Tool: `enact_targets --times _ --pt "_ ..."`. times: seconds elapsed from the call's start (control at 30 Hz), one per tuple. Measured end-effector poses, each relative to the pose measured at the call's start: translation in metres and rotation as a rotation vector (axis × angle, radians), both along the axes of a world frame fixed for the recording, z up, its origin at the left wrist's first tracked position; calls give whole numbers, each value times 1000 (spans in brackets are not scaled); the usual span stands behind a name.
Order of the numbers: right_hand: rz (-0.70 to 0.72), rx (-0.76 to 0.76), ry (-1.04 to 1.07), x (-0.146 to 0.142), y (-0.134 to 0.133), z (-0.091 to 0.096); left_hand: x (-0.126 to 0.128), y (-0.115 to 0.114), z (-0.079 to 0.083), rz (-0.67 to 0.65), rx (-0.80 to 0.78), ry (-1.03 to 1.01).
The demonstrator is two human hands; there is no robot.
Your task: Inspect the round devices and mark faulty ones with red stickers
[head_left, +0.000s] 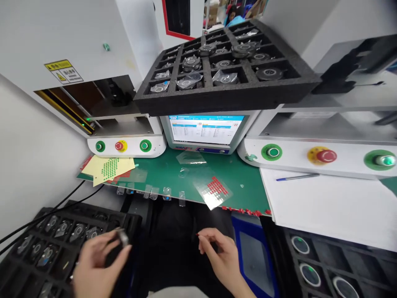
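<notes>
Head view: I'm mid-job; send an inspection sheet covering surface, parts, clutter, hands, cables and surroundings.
Surface: flat green worktop; white paper sheets and slim blue-and-clear pen at right.
Job's things: small dark-and-silver part, blurred, in the left hand; black foam tray at lower left holds round dark parts.
Clutter: yellow paper sheets with green dots; clear film with red stickers.
Hands: left pinches the part; right hand has fingertips together, tiny red speck there, grip unclear.
Cables: thin black cables at left.
Surroundings: white machines, lit rectangular screen, another person in blue behind.
</notes>
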State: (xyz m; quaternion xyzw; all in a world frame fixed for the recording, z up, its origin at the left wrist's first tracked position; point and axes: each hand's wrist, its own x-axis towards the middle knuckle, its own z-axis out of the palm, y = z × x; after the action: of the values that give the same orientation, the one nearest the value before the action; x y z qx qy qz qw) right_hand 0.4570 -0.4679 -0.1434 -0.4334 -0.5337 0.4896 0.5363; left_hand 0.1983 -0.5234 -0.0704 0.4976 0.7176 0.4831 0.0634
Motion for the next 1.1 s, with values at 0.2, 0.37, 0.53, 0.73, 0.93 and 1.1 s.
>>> enact_targets --times 0.2,0.37,0.53,0.73,0.93,1.1 --pt "-171 137 1 1 -7 41 99 49 -6 -498 137 -42" --pt "-335 151 -39 -3 -17 51 131 61 -4 -683 334 -15" --pt "-334 118 12 0 -15 60 130 58 0 -681 373 64" --pt "61 -46 113 26 1 73 109 69 13 -1050 -374 -910" --pt "337 -13 78 44 16 94 104 78 0 -1285 -731 -1591" --pt "406 2 20 48 15 94 107 74 -2 -1211 -620 -1410"
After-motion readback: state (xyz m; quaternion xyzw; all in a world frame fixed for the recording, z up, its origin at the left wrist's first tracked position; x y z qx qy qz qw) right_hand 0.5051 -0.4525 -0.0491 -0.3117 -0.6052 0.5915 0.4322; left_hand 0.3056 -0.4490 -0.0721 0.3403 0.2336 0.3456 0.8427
